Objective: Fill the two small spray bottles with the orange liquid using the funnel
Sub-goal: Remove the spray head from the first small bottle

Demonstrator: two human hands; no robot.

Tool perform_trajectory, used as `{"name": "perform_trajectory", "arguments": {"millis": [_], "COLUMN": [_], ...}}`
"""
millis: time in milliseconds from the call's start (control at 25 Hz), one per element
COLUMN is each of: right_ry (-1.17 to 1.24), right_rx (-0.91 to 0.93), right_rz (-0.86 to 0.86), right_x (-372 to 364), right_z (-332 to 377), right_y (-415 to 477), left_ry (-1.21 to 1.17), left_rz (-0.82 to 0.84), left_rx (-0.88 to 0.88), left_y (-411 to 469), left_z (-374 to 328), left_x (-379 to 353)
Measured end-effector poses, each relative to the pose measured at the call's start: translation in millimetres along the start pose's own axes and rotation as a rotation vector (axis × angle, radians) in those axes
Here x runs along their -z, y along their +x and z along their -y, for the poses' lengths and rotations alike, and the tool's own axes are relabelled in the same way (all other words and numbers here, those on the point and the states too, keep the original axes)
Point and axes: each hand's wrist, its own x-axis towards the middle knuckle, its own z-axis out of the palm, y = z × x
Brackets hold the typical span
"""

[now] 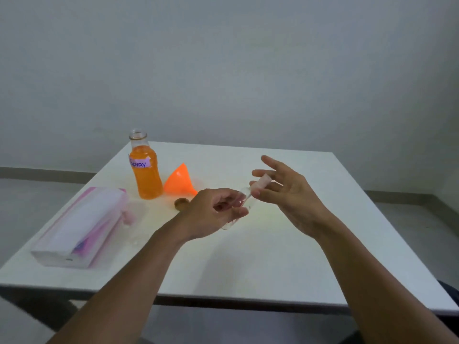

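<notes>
A small clear spray bottle (244, 198) is held tilted above the white table (248, 256), with my left hand (216, 214) gripping its body. My right hand (285, 192) pinches the bottle's pale pink top (261, 182) between thumb and fingers, the other fingers spread. An uncapped bottle of orange liquid (146, 175) labelled "Spray" stands at the back left. The orange funnel (180, 181) lies on its side next to it. A second clear spray bottle with a pink top (129, 217) lies on the table at the left, faint and hard to make out.
A brown cap (180, 203) rests on the table in front of the funnel. A pink and white pack of tissues (82, 227) lies along the left side. The table's front edge (223, 300) runs just below my forearms.
</notes>
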Motion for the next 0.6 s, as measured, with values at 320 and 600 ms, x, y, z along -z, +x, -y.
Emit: {"name": "perform_trajectory", "arguments": {"millis": [320,600], "right_ry": [-0.035,-0.065], "right_rx": [-0.084,-0.095], "right_rz": [-0.028,-0.147], "right_x": [24,20], "right_z": [-55,-68], "right_y": [-20,-6], "left_ry": [-0.059,-0.057], "left_rz": [-0.048,-0.046], "left_rx": [0.035,0.044], "left_y": [6,15], "left_z": [28,37], "left_x": [-54,-54]}}
